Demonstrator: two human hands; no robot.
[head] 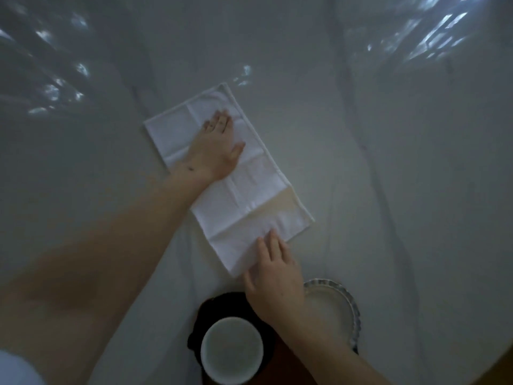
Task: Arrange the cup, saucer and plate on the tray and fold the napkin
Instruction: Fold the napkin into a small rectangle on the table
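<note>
White napkin (238,190) lies flat on the pale glossy tabletop (416,162), folded into a long rectangle running diagonally from far-left to near-right. Crease lines show across it. A beige patch shows near its right edge, toward the near end; cannot tell whether that is an under layer or something beneath.

Left hand (213,151) is pressed palm-down on the far half of the napkin, fingers together and stretched out, thumb spread to the side. Grip released, nothing grasped, just flat contact with the cloth. Forearm crosses the napkin's left edge.

Right hand (273,276) rests on the near end of the napkin, fingertips (270,236) on the cloth and the thumb at the near corner. Grip looks released and flat; cannot tell whether the thumb pinches the edge.

Just below the right hand's wrist, toward the person: a white cup (231,350) seen from above, sitting on a dark saucer (219,304). The cup looks empty. To the right of that wrist, partly under the forearm, is a clear glass plate (348,304) with a fluted rim. Cup and plate are close together, near the napkin's near corner but not touching it. A brown surface (283,362) shows under the saucer and the right forearm, possibly the tray; too hidden to be sure.

Bright reflections of light on the tabletop at far left and far right.
</note>
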